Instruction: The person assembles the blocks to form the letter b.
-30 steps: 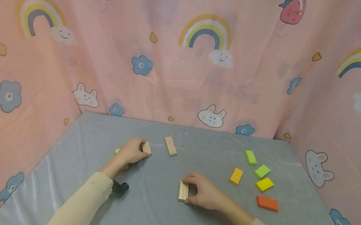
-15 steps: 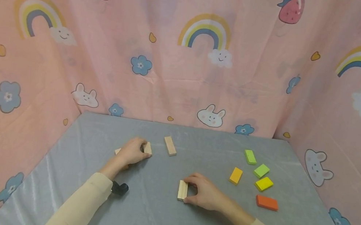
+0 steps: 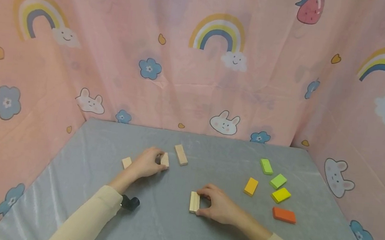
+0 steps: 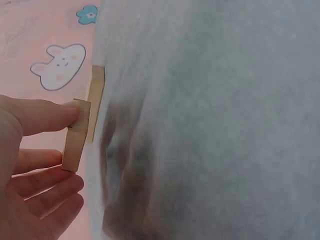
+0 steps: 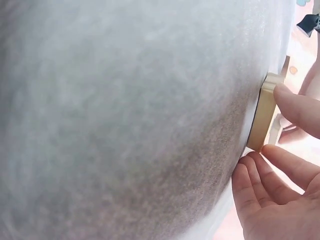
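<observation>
My left hand [image 3: 147, 162] pinches a plain wooden block [image 3: 165, 159] by its ends, thumb on one end and fingertips at the other. In the left wrist view this block [image 4: 77, 137] appears lifted off the grey cloth, though how high is hard to tell. Just right of it lies another plain block [image 3: 181, 155]. Nearer the middle front, my right hand [image 3: 220, 206] grips a pale wooden piece [image 3: 194, 202] at both ends; a lengthwise line suggests two blocks side by side. The right wrist view shows this piece [image 5: 263, 117] close against the cloth.
A further plain block [image 3: 126, 162] is partly hidden by my left wrist. Off to the right lie two green blocks [image 3: 266, 166], a yellow one [image 3: 281, 195], an amber one [image 3: 251, 186] and an orange one [image 3: 284, 215]. A pink patterned curtain [image 3: 195, 97] surrounds the grey table [image 3: 163, 226].
Over the last half second my left hand has moved slightly right with its block, closer to the lone plain block. My right hand has stayed in place on its piece.
</observation>
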Motion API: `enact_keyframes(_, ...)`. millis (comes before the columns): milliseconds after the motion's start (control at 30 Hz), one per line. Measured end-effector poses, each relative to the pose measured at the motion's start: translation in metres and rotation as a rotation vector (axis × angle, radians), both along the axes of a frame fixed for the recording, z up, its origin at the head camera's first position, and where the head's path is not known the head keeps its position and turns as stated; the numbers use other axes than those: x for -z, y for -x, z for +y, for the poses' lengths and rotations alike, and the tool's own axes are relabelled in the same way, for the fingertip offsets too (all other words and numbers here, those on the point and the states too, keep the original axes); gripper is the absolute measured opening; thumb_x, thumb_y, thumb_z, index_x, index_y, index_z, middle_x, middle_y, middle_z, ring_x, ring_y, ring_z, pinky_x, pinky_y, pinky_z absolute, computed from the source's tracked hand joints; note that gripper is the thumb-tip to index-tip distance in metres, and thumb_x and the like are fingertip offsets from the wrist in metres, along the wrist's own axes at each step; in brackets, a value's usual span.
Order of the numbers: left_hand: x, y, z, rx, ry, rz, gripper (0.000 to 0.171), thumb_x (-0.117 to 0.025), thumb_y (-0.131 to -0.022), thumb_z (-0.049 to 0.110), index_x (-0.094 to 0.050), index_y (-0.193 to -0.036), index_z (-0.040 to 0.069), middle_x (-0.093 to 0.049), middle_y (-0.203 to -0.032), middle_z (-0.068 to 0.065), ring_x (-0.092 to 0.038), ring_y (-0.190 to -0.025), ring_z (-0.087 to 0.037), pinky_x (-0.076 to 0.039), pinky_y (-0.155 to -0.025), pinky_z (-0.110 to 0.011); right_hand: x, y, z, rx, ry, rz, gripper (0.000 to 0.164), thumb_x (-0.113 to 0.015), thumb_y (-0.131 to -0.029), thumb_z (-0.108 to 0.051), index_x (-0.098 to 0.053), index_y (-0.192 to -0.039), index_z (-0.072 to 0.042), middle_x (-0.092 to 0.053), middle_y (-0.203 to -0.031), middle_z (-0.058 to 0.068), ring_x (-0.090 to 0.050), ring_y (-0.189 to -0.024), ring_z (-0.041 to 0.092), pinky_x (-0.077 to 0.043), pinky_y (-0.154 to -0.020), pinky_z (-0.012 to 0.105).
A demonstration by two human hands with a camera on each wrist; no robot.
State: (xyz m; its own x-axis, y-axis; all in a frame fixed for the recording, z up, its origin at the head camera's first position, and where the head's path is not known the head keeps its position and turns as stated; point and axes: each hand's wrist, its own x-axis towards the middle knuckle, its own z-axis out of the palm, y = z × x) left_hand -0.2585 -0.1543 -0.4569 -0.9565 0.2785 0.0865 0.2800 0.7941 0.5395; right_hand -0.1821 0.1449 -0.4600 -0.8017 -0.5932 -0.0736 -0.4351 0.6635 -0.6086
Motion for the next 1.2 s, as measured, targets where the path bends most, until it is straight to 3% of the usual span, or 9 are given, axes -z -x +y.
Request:
enact_keyframes(800, 0.001, -0.015, 0.041, 0.144, -0.095, -0.022, 0.054, -0.081, -0.089, 0.026, -0.063, -0.133, 0.001, -0.063, -0.129, -0.014, -0.061, -0.119, -0.031, -0.051, -0.099, -0.048, -0.001, 0.0, -0.001, 0.002, -0.009, 0.022, 0.052, -0.087, -0.081, -0.026, -0.069, -0.125, -0.004, -0.061, -0.113, -0.002, -0.059, -0.1, 0.016, -0.053, -0.087, 0.039)
enact_keyframes(1200, 0.014, -0.019, 0.06, 0.227, -0.075, -0.034, 0.054, -0.08, -0.089, 0.03, -0.064, -0.132, 0.001, -0.062, -0.135, -0.014, -0.058, -0.124, -0.032, -0.049, -0.103, -0.048, 0.0, 0.0, -0.002, 0.01, -0.012, 0.017, 0.052, -0.088, -0.081, -0.027, -0.069, -0.125, -0.005, -0.061, -0.113, -0.002, -0.059, -0.099, 0.016, -0.053, -0.086, 0.039)
